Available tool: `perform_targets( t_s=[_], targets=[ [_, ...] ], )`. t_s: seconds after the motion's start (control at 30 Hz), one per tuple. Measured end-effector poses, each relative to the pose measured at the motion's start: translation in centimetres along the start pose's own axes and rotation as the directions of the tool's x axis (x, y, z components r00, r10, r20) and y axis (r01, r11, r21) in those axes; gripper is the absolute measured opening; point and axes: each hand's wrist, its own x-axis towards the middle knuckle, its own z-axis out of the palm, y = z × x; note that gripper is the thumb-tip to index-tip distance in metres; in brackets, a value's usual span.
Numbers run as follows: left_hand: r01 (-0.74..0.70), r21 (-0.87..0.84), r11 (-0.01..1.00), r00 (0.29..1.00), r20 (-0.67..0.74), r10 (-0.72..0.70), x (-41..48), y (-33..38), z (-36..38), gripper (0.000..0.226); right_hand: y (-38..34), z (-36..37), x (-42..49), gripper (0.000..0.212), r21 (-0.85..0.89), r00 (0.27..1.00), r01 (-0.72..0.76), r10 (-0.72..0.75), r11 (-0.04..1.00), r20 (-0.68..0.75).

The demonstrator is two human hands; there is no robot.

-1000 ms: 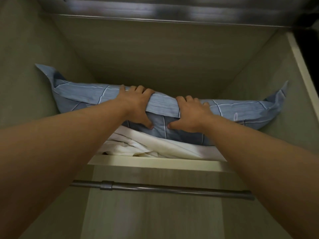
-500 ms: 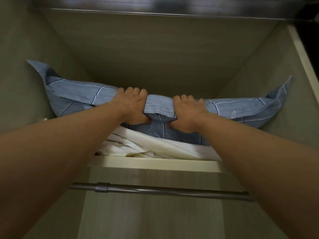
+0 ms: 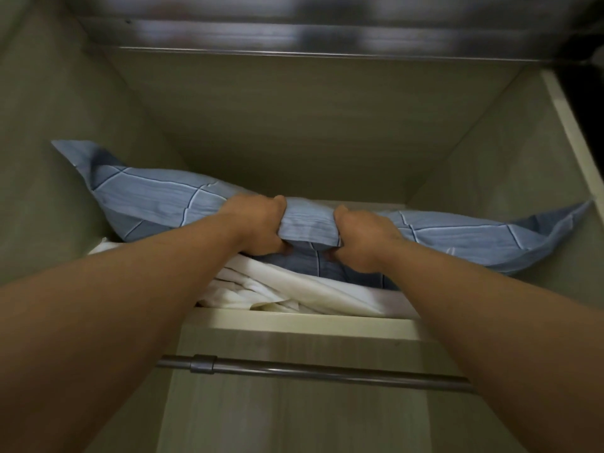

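The pillow point(image 3: 157, 197) lies across the shelf point(image 3: 294, 325), long axis along its front edge, on white sheets point(image 3: 281, 289); left hand point(image 3: 261, 225) and right hand point(image 3: 362, 238), side by side, both clamp its near middle, equally close

dim, greenish-grey light fills the view, strongest nearest the camera. the crumpled white cotton sheet point(image 3: 294, 291) is the brightest patch, nearly washed out on its folds. the blue checked fabric pillow point(image 3: 153, 197) is sharp enough to show its weave; shadow pools beneath it, under the left hand point(image 3: 261, 227) and right hand point(image 3: 362, 238). the brushed grey metal strip point(image 3: 294, 27) along the top carries smeared white glare and is blurred. a thin highlight runs along the grey metal hanging rod point(image 3: 310, 371). the wide lens bows the side walls point(image 3: 523, 178), swells the forearms point(image 3: 114, 305) at the lower corners, and the upper right corner falls black.
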Motion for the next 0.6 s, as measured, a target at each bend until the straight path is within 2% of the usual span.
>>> perform_targets(
  t_s=[0.13,0.3,0.4,0.47,0.6],
  targets=[
    [0.015,0.015,1.000,1.000,0.000,-0.015,-1.0,0.6,-0.9,0.072,-0.2,-0.2,-0.7,0.045,-0.025,1.000,0.008,-0.008,1.000,-0.011],
    [0.025,0.018,1.000,1.000,0.009,-0.025,-2.2,1.4,-2.0,0.058,-0.9,-1.2,-1.7,0.037,-0.052,1.000,0.003,-0.002,0.999,0.023],
    [0.054,0.022,0.998,0.998,0.026,-0.055,-2.4,1.7,-2.9,0.050,-1.2,-1.5,-2.3,0.024,-0.097,0.999,0.011,-0.015,0.995,-0.039],
    [0.075,0.044,0.996,0.997,-0.016,-0.075,-2.3,2.0,-3.1,0.037,-1.5,-1.8,-2.6,0.015,-0.133,0.996,0.008,-0.020,0.991,-0.091],
    [0.132,0.102,0.986,0.984,-0.136,-0.117,-2.5,2.3,-3.3,0.023,-2.4,-2.5,-2.8,0.017,-0.232,0.984,-0.008,-0.033,0.973,-0.174]
  ],
)
